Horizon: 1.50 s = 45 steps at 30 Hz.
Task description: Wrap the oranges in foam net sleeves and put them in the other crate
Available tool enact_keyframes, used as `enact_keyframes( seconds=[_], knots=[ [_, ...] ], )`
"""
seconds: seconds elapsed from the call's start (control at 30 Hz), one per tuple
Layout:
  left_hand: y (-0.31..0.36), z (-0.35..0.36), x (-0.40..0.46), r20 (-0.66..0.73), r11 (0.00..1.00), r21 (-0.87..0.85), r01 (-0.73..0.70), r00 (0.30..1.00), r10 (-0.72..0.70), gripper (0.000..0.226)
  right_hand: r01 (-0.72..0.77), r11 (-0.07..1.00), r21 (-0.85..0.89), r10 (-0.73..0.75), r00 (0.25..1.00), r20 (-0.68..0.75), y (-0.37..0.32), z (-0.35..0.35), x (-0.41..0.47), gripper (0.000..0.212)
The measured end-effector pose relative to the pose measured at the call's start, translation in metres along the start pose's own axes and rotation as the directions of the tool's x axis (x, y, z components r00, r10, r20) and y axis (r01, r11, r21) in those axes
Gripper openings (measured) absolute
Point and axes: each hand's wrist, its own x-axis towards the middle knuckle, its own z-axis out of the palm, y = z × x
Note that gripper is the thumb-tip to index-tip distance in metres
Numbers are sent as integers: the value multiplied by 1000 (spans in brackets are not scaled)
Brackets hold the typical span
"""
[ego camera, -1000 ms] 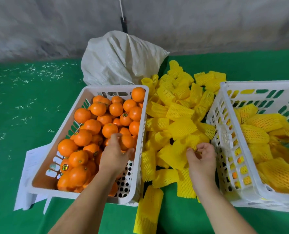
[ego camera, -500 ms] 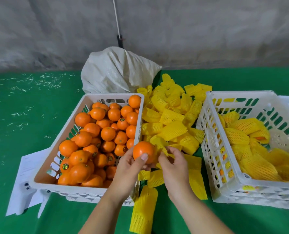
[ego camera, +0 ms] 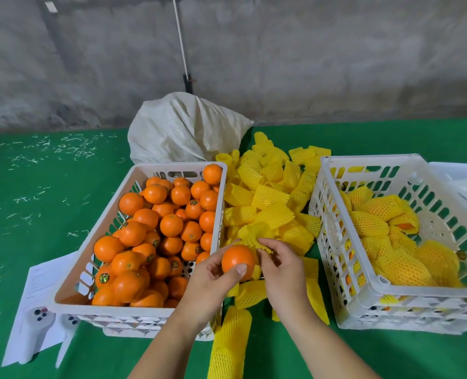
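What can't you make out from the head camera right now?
- Sleeve mouth: whether the orange has entered is hidden by the fruit and right hand.
- Left hand: fingers hidden behind the orange.
- Right crate: wrapped count hidden by stacking.
- Orange stickers: too small to read.

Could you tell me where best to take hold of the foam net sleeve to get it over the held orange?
Probably by the open rim of the foam net sleeve, pinched from the right, since its mouth faces the orange held in the left hand.

Bare forearms, seemingly no sleeves
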Motion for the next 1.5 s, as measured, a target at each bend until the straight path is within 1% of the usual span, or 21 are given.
enact_keyframes(
  seconds=[0.1,0.2,0.3,0.33,0.47,0.57,0.63,0.7,0.77,0.8,0.87,0.93,0.97,1.03,1.07,1.1,1.17,1.27,1.37,1.43,1.5],
  knots=[
    [-7,-1,3,-81,1000,-19,-2,997,1,75,116,993,4,-116,993,-3,-8,-2,-11,22],
    [-14,1,3,-99,996,52,-75,992,80,79,248,969,-24,-247,969,19,-15,3,-26,28],
    [-18,1,3,-112,993,68,-101,988,108,89,278,960,-29,-276,959,65,-21,6,-37,35],
    [-18,0,3,-114,992,66,-103,987,110,86,267,963,-32,-264,962,74,-23,5,-38,34],
    [-15,2,2,-155,992,56,-117,980,125,44,268,963,-38,-264,960,94,-27,-2,-40,26],
    [-18,4,2,-203,994,-9,-113,973,109,34,241,970,5,-240,965,106,-27,1,-45,24],
    [-20,-2,3,-159,994,-56,-89,984,79,39,242,970,-14,-238,964,119,-25,4,-45,26],
    [-21,-11,3,-1,997,-74,-39,999,39,51,242,968,-68,-234,967,102,-21,3,-40,28],
    [-19,-15,2,152,1000,-10,-8,988,10,66,242,966,-96,-233,968,92,-19,0,-34,31],
    [-19,-14,2,177,998,52,-28,984,18,72,254,961,-106,-245,965,92,-18,-2,-32,31],
    [-19,-8,1,96,971,212,-107,991,88,72,292,946,-143,-283,956,81,-20,-7,-27,31],
    [-18,-2,-2,-24,949,278,-149,986,162,69,381,895,-232,-370,925,89,-22,-12,-25,26],
    [-18,-1,-4,-80,953,260,-152,981,178,68,471,832,-293,-450,882,139,-24,-13,-27,23],
    [-18,-3,-3,-189,975,170,-145,966,177,63,667,652,-360,-590,745,312,-22,-11,-38,26],
    [-18,-4,-2,-233,982,128,-137,958,164,58,716,596,-363,-615,698,366,-19,-7,-44,26],
    [-17,-5,-2,-265,987,94,-128,953,148,54,720,591,-364,-617,694,371,-16,-4,-49,23],
    [-16,-5,0,-296,993,35,-113,948,118,47,647,657,-386,-577,762,295,-10,0,-54,25],
    [-16,-5,-1,-272,991,51,-123,953,132,47,500,790,-355,-437,865,246,-7,-3,-48,51],
    [-18,-6,-5,-118,966,185,-179,972,202,53,460,860,-221,-391,873,292,-9,-7,-41,56],
    [-20,-5,-6,-18,951,247,-183,981,194,62,446,880,-167,-385,873,299,-11,-9,-37,58],
    [-23,-6,-5,-13,957,233,-175,983,183,64,435,889,-142,-375,870,319,-9,-11,-34,58]
  ],
)
